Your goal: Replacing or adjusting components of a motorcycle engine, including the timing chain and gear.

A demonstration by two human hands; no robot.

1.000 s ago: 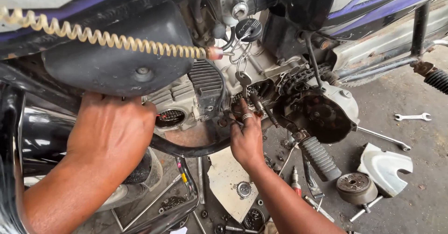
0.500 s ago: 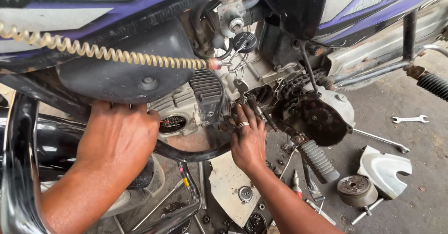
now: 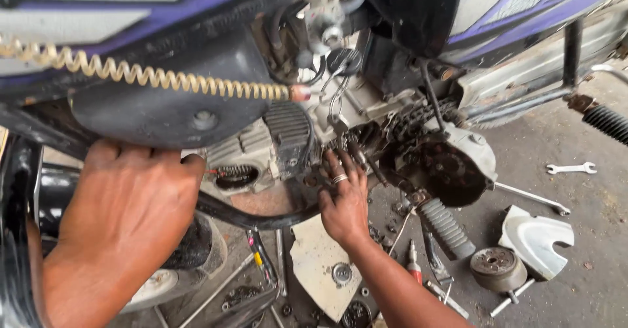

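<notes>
Your right hand point(image 3: 343, 204) pokes curled fingers into the open engine point(image 3: 366, 145) (left hand point(image 3: 131, 210), at 9 o'clock, grips the black cover point(image 3: 163, 112)), so feel gently.

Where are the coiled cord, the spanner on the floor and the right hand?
coiled cord point(image 3: 163, 79), head view, middle of the cream coil.
spanner point(image 3: 571, 168), head view, middle of its shank, on the concrete floor.
right hand point(image 3: 343, 200), head view, back of the hand, at the engine.

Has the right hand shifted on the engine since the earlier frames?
No. The right hand stays with its fingers at the same spot on the engine, just left of the open chain case.
</notes>
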